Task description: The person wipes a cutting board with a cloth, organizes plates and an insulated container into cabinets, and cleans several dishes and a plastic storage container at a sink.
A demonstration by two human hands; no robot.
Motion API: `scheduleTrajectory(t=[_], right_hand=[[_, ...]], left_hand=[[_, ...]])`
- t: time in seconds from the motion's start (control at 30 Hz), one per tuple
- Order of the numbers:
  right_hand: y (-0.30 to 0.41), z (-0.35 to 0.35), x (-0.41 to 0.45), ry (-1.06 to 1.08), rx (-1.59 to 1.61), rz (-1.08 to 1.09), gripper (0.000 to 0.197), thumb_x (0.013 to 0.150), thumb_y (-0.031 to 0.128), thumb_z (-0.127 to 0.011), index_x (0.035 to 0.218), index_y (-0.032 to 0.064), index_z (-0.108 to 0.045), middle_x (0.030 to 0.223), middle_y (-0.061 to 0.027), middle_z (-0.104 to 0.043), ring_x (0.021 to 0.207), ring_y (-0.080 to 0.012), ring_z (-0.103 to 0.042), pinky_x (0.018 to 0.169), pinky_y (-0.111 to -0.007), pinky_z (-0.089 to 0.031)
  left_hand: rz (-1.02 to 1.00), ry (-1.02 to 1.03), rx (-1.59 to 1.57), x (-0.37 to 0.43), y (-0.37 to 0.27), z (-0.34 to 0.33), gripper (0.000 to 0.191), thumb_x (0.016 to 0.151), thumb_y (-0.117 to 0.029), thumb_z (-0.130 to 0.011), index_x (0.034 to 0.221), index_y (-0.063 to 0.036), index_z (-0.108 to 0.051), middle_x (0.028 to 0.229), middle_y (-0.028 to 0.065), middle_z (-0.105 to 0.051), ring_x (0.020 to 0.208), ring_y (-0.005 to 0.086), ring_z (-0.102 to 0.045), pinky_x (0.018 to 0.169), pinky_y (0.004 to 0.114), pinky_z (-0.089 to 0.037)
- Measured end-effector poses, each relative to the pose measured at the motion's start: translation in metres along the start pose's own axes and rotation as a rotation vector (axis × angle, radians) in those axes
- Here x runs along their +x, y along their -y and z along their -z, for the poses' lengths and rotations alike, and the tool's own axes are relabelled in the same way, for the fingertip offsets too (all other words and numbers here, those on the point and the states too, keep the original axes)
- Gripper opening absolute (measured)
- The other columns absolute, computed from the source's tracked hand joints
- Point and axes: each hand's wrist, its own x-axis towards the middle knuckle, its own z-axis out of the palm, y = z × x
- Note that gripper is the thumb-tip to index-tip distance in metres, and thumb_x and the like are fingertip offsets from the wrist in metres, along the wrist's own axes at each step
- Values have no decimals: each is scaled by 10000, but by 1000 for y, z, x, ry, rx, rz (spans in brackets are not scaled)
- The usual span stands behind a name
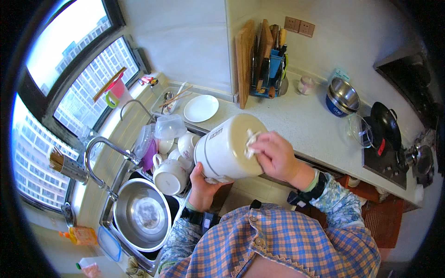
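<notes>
A large white cylindrical container [219, 149] with a grey line round it and lettering on its side is held up, tilted, at the counter's edge. My left hand [205, 186] grips its lower side. In my right hand [276, 156] a crumpled white cloth or tissue [251, 143] is pinched against the cream end face of the container. Just left of the container, white cups and a large white mug [170, 176] lie among stacked dishes over the sink. The side of the container facing away from the camera is hidden.
A steel basin [143, 213] sits in the sink under a curved faucet [95, 146]. A white plate [201, 108], knife rack with cutting boards [243, 62], steel bowls [342, 95], glass bowl [359, 130] and black wok [386, 123] stand along the counter. Bottles are at lower left.
</notes>
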Motion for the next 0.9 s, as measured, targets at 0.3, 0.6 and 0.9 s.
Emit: scheduleTrajectory(t=[0.3, 0.6, 0.9], right_hand=[[-44, 4, 32, -112, -90, -112, 163, 700, 39, -571, 855, 80, -597, 773, -100, -543, 661, -238, -544, 600, -280, -452], [7, -1, 36, 111, -269, 20, 145, 650, 67, -579, 791, 96, -593, 748, -45, -544, 649, -210, -550, 569, -283, -442], [2, -5, -18, 103, -416, 48, 140, 635, 58, -544, 764, 105, -572, 779, -42, -526, 619, -214, -541, 545, -311, -449]], left_hand=[[140, -179, 124, 13, -1, -15, 689, 690, -515, -484, 1248, -147, -318, 1157, 124, -468, 1013, 390, -455, 750, 584, -363], [221, -326, 165, 27, -5, -35, 640, 722, -524, -467, 1230, -158, -336, 1192, 119, -425, 1039, 377, -432, 799, 601, -315], [162, -356, 98, 23, -5, -44, 643, 727, -504, -482, 1242, -160, -310, 1218, 127, -389, 1080, 383, -392, 816, 619, -279]])
